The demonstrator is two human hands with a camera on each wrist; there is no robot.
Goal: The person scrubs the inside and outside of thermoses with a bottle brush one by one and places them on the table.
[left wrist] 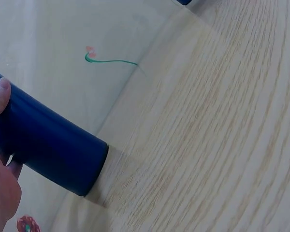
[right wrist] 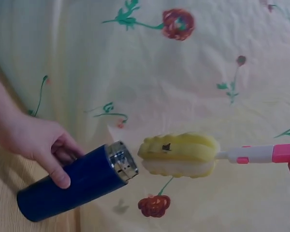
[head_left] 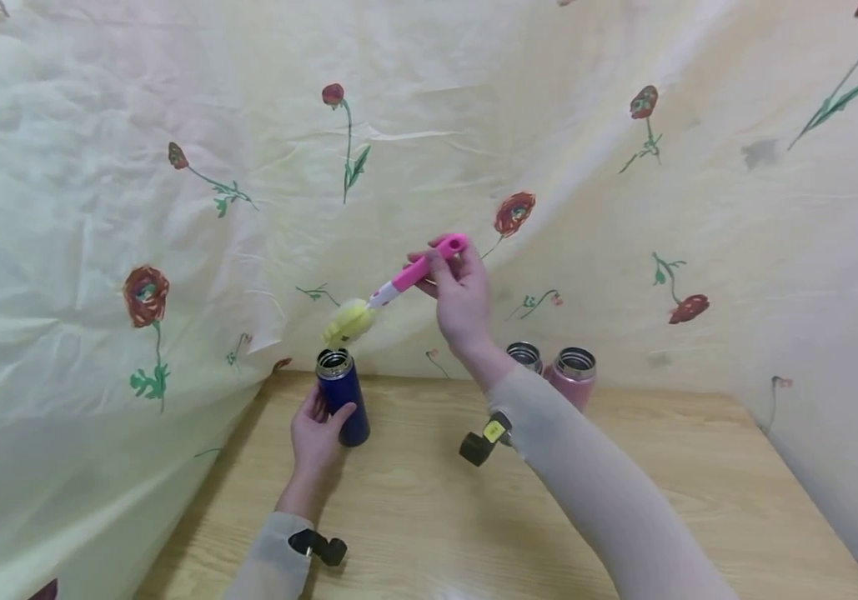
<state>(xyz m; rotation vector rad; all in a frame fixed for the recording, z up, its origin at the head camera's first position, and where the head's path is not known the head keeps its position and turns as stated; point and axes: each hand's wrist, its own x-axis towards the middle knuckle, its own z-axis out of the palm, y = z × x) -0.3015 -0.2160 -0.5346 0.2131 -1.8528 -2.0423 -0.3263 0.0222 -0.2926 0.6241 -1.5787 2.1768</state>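
Observation:
A dark blue vacuum flask (head_left: 346, 404), uncapped with a steel rim, stands on the table at the left. My left hand (head_left: 316, 437) grips its side, thumb across the front; the left wrist view shows the flask's lower body (left wrist: 63, 140). Above the flask, my right hand (head_left: 462, 296) holds a bottle brush by its pink handle (head_left: 421, 268). The brush's yellow and white sponge head (right wrist: 179, 154) points down at the flask's mouth (right wrist: 123, 161), a small gap apart in the right wrist view. A small dark mark shows on the sponge.
Behind my right forearm stand a pink open flask (head_left: 574, 375) and another open flask (head_left: 524, 355), mostly hidden by the arm. The wooden table (head_left: 413, 500) is bordered by a flower-printed cloth (head_left: 413, 167) at the back and sides.

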